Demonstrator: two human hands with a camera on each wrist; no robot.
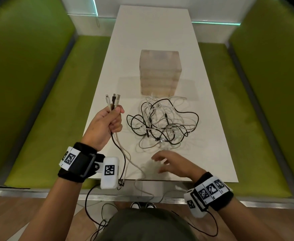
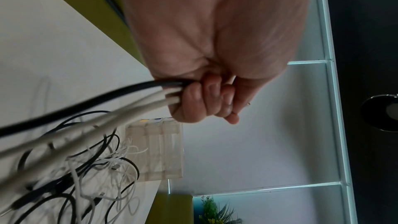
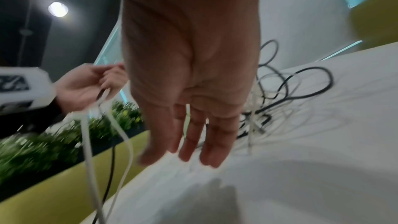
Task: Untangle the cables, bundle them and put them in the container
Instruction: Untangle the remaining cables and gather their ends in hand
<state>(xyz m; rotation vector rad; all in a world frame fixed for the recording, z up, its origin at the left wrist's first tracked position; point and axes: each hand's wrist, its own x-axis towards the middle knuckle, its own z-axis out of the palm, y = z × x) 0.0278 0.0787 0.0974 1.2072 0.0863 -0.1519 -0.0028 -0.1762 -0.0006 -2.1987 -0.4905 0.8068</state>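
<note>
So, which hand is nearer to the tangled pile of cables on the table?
Right. The right hand hovers open just at the near edge of the tangled pile. The left hand is raised to its left, gripping three cable ends.

You get even, soft indoor light in the head view, and the white table reads bright without glare. A teal light strip glows at upper right of the frame. Straight lines bow outward toward the edges, and the corners fall dark. Your right hand is smeared by motion and throws a soft shadow on the table just to its left. In the left wrist view your left hand fills the upper centre, and the near cables at lower left are blurred. In the right wrist view a round lamp flares at upper left, and the plants at lower left are streaked.
</note>
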